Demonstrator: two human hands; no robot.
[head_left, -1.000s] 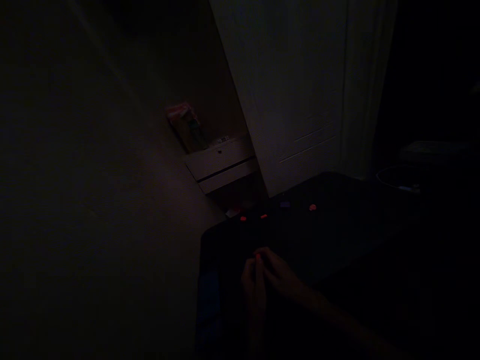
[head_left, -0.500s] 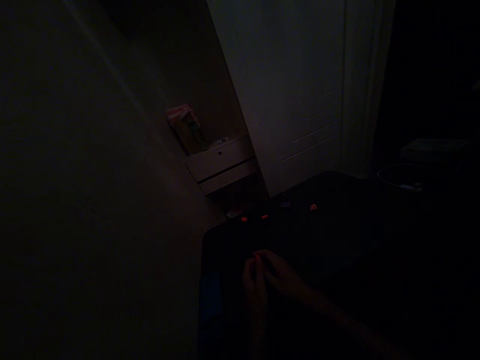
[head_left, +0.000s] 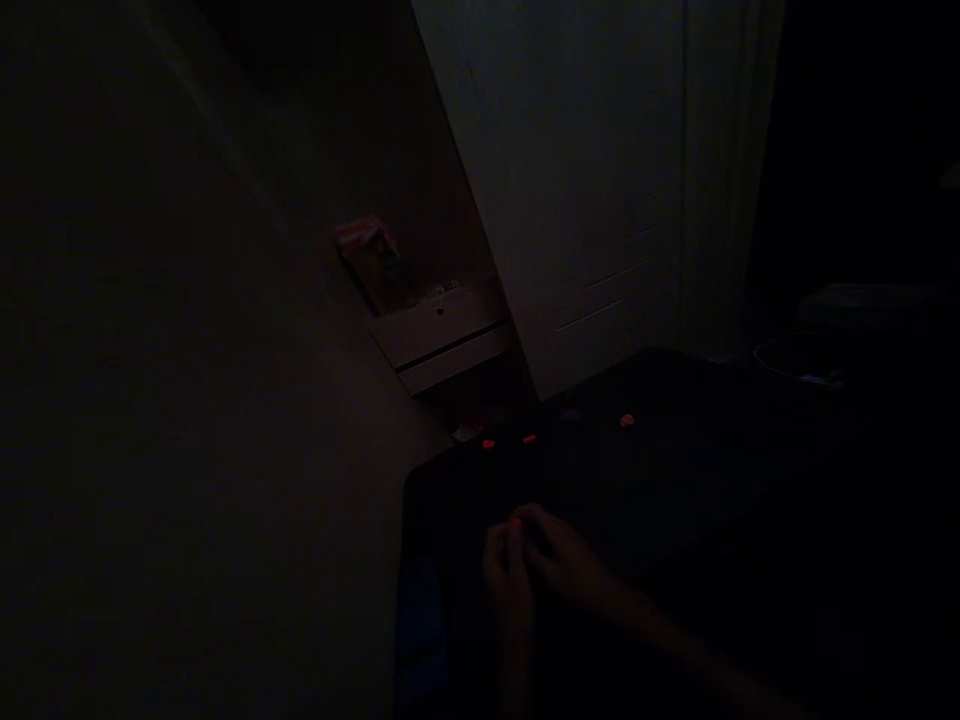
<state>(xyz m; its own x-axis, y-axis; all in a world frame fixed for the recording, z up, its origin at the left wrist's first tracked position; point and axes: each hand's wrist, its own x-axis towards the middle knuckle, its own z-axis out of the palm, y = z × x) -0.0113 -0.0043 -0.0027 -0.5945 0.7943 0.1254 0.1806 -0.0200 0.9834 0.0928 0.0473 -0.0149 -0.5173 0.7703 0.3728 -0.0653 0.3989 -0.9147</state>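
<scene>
In very dim light, my left hand (head_left: 508, 568) and my right hand (head_left: 559, 556) meet at the fingertips above a dark surface. Both are closed around a small orange-red piece (head_left: 517, 522), of which only a bit shows between the fingers; its kind is too dark to make out. Farther off on the same surface lie a small orange piece (head_left: 488, 444), a short orange bar-like piece (head_left: 529, 439) and a rounder orange piece (head_left: 627, 421). My palms are in shadow.
The dark tabletop (head_left: 675, 480) has a bluish flat item (head_left: 421, 620) at its left edge. A drawer unit (head_left: 450, 330) and a pale door-like panel (head_left: 585, 180) stand behind. A thin white cable (head_left: 776, 370) and a box-like shape (head_left: 862, 297) are at the right.
The whole view has shifted slightly, so things sit a little lower. Both hands stay together on the small orange-red piece, with barely any movement of the fingers.
</scene>
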